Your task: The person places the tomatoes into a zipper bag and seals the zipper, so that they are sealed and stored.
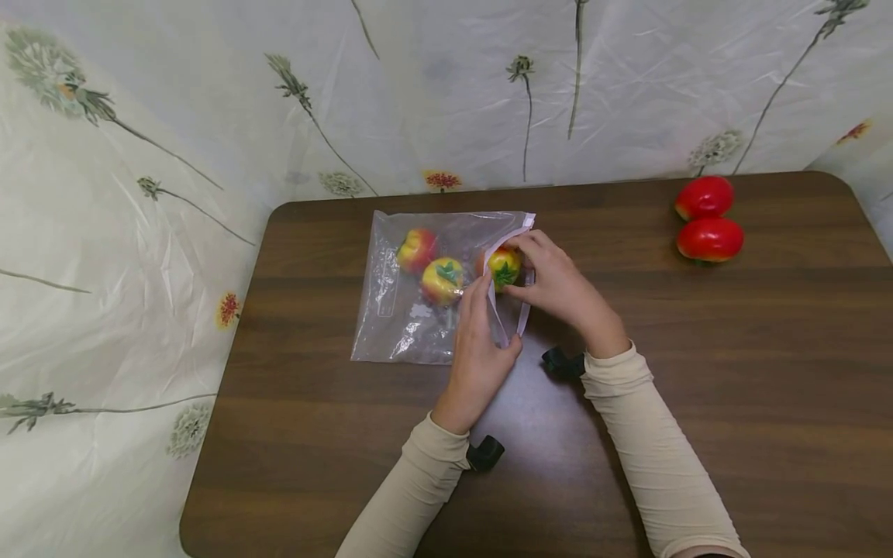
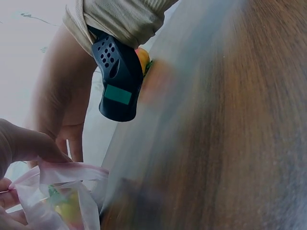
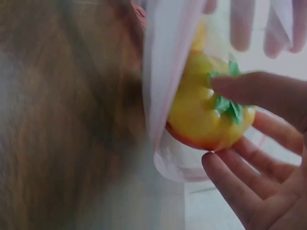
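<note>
A clear zip bag (image 1: 391, 325) lies flat on the table with its mouth toward the right. Inside it are two red-and-yellow toy tomatoes, one upper left (image 1: 416, 250) and one with green leaves (image 1: 443, 280). My left hand (image 1: 481, 349) holds the bag's rim, thumb and fingers spread along the opening; the left wrist view shows the thumb over the plastic edge (image 2: 72, 167). At the mouth, my right hand (image 1: 558, 283) grips a third toy tomato (image 3: 201, 110), thumb by its green leaves and fingers beneath. This tomato is partly within the bag opening.
Two red toy tomatoes, an upper one (image 1: 705, 198) and a lower one (image 1: 710, 239), sit together at the back right of the brown wooden table (image 1: 767, 387). A flower-patterned sheet (image 1: 432, 101) hangs behind the table's far edge.
</note>
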Demonstrator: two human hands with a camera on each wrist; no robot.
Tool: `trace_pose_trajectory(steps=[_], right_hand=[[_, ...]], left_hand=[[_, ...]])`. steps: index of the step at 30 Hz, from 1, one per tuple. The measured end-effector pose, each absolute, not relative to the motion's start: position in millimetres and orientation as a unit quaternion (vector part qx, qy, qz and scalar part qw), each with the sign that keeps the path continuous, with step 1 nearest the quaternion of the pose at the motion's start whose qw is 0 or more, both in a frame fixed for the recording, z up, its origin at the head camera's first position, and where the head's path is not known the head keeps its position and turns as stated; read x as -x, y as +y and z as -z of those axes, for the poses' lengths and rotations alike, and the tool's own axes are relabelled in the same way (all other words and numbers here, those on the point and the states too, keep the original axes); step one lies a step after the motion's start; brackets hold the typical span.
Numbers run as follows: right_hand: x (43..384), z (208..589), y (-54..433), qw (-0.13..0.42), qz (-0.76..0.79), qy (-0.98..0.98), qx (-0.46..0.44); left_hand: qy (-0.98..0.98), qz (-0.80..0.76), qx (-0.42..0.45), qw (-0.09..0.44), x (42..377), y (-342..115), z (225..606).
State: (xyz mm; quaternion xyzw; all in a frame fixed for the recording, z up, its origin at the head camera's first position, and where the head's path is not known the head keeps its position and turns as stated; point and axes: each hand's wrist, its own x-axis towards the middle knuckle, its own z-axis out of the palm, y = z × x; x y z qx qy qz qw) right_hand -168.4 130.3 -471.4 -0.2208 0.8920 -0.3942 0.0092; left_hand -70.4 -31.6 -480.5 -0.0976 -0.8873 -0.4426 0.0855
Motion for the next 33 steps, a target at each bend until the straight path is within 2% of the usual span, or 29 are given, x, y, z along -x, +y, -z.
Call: trace_pose_trajectory(steps=[11, 21, 26, 33], right_hand=[[167.0, 473.4, 127.0, -0.016, 0.39, 0.905, 0.17], [169.4, 477.8, 121.5, 0.032, 0.43, 0.887, 0.166], [169.5, 479.0, 120.3, 0.049, 0.443, 0.875, 0.188], [166.8, 485.3, 119.2, 0.068, 0.434, 0.857, 0.269]], left_hand=[[-0.891, 0.434, 0.102, 0.09, 70.1, -30.1, 481.3], [-0.885, 0.436, 0.111, 0.118, 70.5, -30.2, 481.8], [-0.887, 0.431, 0.113, 0.125, 70.7, -30.4, 481.8], [-0.884, 0.432, 0.122, 0.132, 71.1, -31.4, 481.1]])
